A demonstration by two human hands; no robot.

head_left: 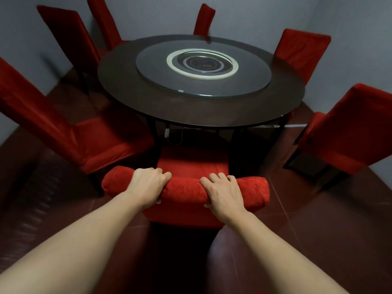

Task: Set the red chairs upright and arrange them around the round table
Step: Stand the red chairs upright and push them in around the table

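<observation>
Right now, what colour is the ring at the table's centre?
Pale cream ring on the grey turntable; the head view shows it best.

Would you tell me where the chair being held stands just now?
The held chair is at the bottom centre of the head view, upright at the near edge of the round table, gripped by the left hand and right hand.

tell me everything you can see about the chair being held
The chair stands upright at the near edge of the round table, facing it, seat partly tucked under. A textured red fabric cover wraps the seat and padded backrest; its legs are hidden. The left hand and right hand both grip the backrest's top edge.
</observation>
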